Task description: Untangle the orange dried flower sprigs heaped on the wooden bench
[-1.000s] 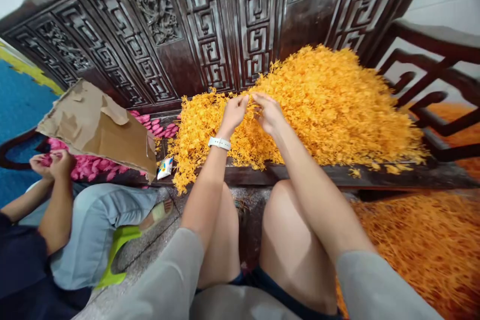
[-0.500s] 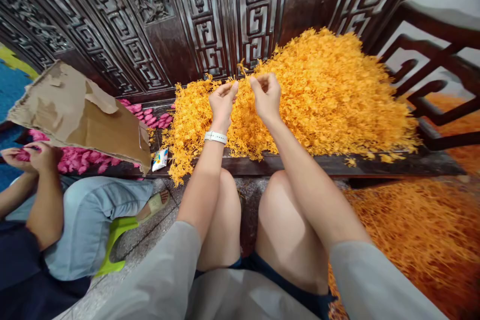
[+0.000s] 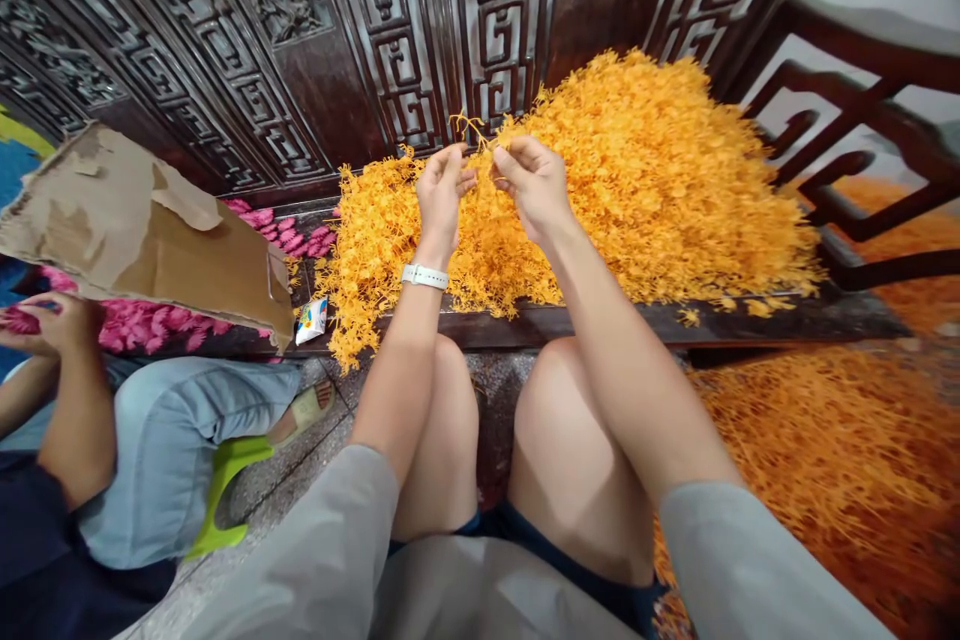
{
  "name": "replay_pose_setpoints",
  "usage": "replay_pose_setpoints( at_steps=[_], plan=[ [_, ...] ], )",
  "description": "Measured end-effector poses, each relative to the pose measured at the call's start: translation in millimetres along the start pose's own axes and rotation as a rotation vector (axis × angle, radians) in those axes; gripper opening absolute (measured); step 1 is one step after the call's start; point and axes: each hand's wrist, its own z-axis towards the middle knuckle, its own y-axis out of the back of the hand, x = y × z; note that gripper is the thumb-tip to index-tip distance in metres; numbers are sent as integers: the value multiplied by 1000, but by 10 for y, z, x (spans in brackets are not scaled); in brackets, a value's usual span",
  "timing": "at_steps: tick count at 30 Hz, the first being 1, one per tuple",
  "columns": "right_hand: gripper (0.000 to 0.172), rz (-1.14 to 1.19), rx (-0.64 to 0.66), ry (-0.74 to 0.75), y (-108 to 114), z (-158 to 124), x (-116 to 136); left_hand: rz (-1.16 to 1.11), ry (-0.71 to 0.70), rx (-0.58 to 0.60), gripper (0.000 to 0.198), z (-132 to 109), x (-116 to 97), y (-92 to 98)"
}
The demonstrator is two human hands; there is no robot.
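Pinched between the thumb and fingers of my right hand (image 3: 534,185) is a thin, branching yellow-orange plastic sprig (image 3: 472,127). Its forked end points up and to the left. My left hand (image 3: 442,195), with a white watch band (image 3: 425,276) at the wrist, is raised just beside and below that fork. The left thumb and forefinger are drawn together; whatever lies between them is too small or hidden to make out. Both hands are over a large heap of yellow-orange plastic sprigs (image 3: 660,190) on a dark wooden bench (image 3: 615,325).
To the left, a torn cardboard box (image 3: 217,255) stands by pink pieces (image 3: 161,320) and a small white packet (image 3: 311,321). Another person's hands (image 3: 64,325) work beyond it. A carved wooden back (image 3: 420,30) rises behind the heap. Orange stems (image 3: 825,450) are piled at lower right.
The forked sprig in my right hand now shows more fully, reaching further left. My left hand has turned more upright, its fingertips a little higher. The view has shifted slightly right.
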Motion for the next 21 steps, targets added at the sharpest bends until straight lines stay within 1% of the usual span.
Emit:
replay_pose_setpoints(
  at_steps=[1,3,5,8,10,14,18,21],
  plan=[
    [52,9,-19,-14,15,0,11,25,2,9,54,-7,21,-20],
    [55,31,-41,-27,44,2,22,64,-21,71,51,-33,29,-60],
    [56,70,-29,-13,68,4,18,99,-91,116,43,-65,3,-95],
    [55,121,30,7,99,-2,8,142,-206,85,34,-99,-38,-121],
    [54,142,66,-19,118,-20,13,159,-242,82,32,-102,-44,-108],
    [50,208,166,-103,137,-77,37,170,-272,156,35,-67,-4,-41],
    [38,243,259,-138,113,-130,56,146,-295,147,31,-9,47,5],
    [33,265,307,-135,93,-170,96,165,-271,154,31,13,50,25]
  ],
)
